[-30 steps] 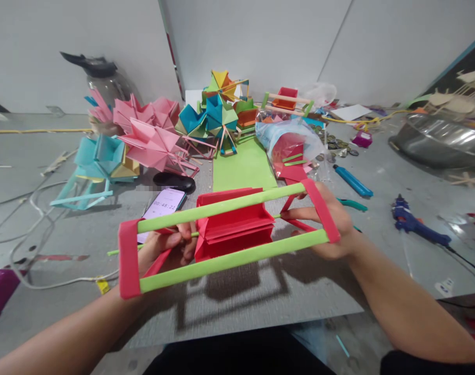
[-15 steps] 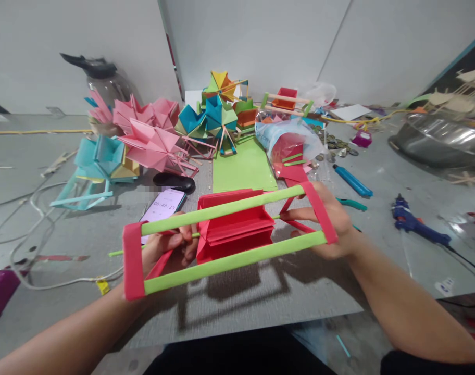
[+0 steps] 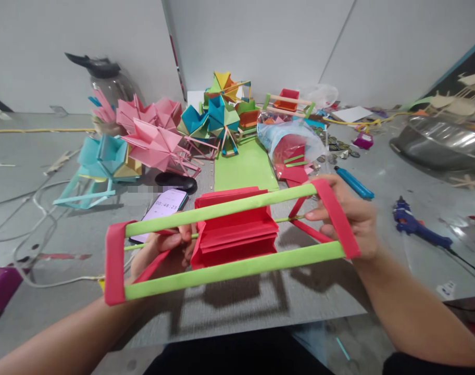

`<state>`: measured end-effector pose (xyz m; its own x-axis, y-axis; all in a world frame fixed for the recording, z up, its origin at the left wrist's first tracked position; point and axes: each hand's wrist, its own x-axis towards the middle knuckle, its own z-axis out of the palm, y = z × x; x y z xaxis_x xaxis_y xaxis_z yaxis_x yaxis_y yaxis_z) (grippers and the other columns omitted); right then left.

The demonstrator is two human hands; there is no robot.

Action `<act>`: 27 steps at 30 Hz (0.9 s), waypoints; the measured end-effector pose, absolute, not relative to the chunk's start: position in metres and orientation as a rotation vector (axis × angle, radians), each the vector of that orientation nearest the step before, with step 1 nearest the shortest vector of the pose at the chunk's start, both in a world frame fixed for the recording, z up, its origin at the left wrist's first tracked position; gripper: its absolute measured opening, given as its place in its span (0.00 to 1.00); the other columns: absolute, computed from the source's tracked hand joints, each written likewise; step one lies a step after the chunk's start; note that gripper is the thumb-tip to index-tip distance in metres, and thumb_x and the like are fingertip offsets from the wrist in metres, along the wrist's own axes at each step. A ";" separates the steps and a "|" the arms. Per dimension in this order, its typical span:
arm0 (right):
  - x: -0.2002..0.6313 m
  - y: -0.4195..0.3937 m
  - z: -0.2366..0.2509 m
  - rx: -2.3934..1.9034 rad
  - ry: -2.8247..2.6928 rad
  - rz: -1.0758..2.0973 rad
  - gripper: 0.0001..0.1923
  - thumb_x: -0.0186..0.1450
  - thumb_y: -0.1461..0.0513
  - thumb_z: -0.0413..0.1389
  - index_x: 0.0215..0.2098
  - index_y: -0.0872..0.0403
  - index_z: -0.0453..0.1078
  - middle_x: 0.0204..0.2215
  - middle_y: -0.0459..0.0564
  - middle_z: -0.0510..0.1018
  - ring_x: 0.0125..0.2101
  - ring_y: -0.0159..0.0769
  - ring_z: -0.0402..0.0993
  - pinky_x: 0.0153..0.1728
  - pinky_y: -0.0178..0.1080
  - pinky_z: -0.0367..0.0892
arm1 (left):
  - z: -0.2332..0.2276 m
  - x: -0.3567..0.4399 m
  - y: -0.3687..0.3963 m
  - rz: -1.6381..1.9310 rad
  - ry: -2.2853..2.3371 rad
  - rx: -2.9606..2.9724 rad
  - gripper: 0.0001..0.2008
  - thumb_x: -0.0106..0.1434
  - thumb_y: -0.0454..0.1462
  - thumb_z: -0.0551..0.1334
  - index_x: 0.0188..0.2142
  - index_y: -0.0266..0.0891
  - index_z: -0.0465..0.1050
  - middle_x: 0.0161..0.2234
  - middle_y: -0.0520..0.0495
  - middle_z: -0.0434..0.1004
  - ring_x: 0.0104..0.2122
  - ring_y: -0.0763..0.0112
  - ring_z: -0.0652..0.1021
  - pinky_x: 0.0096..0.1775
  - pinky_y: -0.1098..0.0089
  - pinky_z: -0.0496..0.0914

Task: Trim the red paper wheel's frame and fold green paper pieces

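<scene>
1. A clear plastic bag [image 3: 290, 140] lies on the counter [image 3: 237, 312] beyond the hands, with red and green paper pieces inside it.
2. A metal bowl [image 3: 440, 143] sits at the far right; what it holds cannot be made out.
3. The paper frame [image 3: 229, 245] is held up above the counter, in front of the person. It is made of two long green bars closed off by a red strip at each end.
4. Its long axis runs left to right, with the right end tilted higher and farther away than the left.
5. A folded red paper block [image 3: 233, 229] sits in the middle of the frame, on a thin green stick [image 3: 282, 220] that runs along the same axis.
6. The left hand [image 3: 163, 252] is behind the left end of the frame, its fingers pinched shut on the stick.
7. The right hand [image 3: 350, 216] is at the right end, fingers curled around the red end strip.
8. A phone [image 3: 161, 205] lies on the counter just behind the frame, beside a green paper sheet [image 3: 245, 166]. Coloured paper models [image 3: 159, 140] stand farther back.
</scene>
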<state>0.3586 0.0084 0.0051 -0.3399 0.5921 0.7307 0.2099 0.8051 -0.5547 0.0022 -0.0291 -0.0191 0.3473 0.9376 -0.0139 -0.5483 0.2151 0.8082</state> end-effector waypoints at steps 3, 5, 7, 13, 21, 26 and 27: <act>0.361 0.008 0.004 -0.621 -1.820 0.411 0.06 0.71 0.54 0.67 0.45 0.37 0.87 0.53 0.51 0.82 0.52 0.51 0.78 0.47 0.55 0.77 | -0.020 0.002 -0.028 1.114 0.551 0.838 0.10 0.63 0.44 0.76 0.32 0.43 0.80 0.22 0.53 0.78 0.22 0.67 0.76 0.27 0.70 0.73; 0.360 0.009 0.004 -0.628 -1.776 0.361 0.07 0.71 0.57 0.68 0.45 0.37 0.87 0.50 0.51 0.82 0.49 0.49 0.78 0.46 0.52 0.77 | -0.023 0.002 -0.027 1.112 0.562 0.822 0.12 0.62 0.44 0.77 0.32 0.42 0.80 0.22 0.53 0.78 0.22 0.68 0.76 0.28 0.70 0.74; 0.359 0.011 0.004 -0.623 -1.764 0.320 0.08 0.70 0.60 0.69 0.44 0.38 0.87 0.44 0.51 0.82 0.44 0.46 0.79 0.42 0.50 0.77 | -0.024 0.002 -0.027 1.124 0.576 0.813 0.13 0.60 0.44 0.78 0.31 0.41 0.79 0.24 0.53 0.79 0.23 0.70 0.76 0.28 0.72 0.73; 0.353 0.013 0.007 -0.580 -1.885 0.276 0.10 0.70 0.64 0.67 0.43 0.41 0.85 0.34 0.48 0.82 0.33 0.42 0.77 0.34 0.47 0.74 | -0.027 0.003 -0.026 1.117 0.562 0.828 0.12 0.61 0.43 0.78 0.31 0.41 0.80 0.23 0.54 0.78 0.21 0.74 0.73 0.26 0.75 0.68; 0.358 0.011 0.002 -0.706 -1.892 0.176 0.10 0.66 0.68 0.68 0.33 0.44 0.83 0.39 0.51 0.74 0.40 0.43 0.76 0.37 0.47 0.72 | -0.027 0.006 -0.026 1.101 0.575 0.830 0.13 0.60 0.44 0.79 0.31 0.42 0.80 0.22 0.54 0.78 0.20 0.73 0.73 0.26 0.74 0.67; 0.357 0.012 0.003 -0.662 -1.930 0.207 0.11 0.64 0.70 0.67 0.32 0.46 0.82 0.42 0.50 0.71 0.43 0.42 0.73 0.41 0.47 0.69 | -0.025 0.008 -0.023 1.082 0.579 0.851 0.14 0.58 0.45 0.80 0.29 0.42 0.80 0.21 0.54 0.78 0.21 0.73 0.73 0.25 0.74 0.65; 0.357 0.012 0.003 -0.655 -1.933 0.215 0.11 0.64 0.70 0.67 0.33 0.46 0.82 0.42 0.50 0.71 0.44 0.42 0.73 0.41 0.48 0.69 | -0.024 0.008 -0.023 1.079 0.580 0.852 0.15 0.58 0.45 0.80 0.29 0.42 0.80 0.20 0.55 0.77 0.21 0.73 0.73 0.25 0.75 0.65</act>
